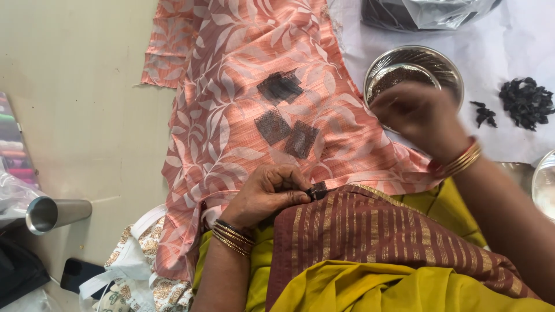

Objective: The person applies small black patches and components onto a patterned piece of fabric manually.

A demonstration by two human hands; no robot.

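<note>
- Mesh square (pixel 319 190), small and dark, is sitting pinched in your left hand (pixel 267 196) at the near edge of the peach leaf-print cloth (pixel 231 144); three more squares (pixel 280 88) are lying further up it.
- Your right hand (pixel 419 112), blurred, is dipping loosely curled into the steel bowl (pixel 448 66); I cannot tell whether it is gripping anything.
- You are likely fetching filling; next calls for a small pinch placed onto the square.
- That bowl is holding dark fine grains.

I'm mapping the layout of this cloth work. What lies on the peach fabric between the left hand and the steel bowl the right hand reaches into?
In the head view, between the left hand and the steel bowl lie two dark mesh squares on the peach leaf-patterned fabric.
</note>
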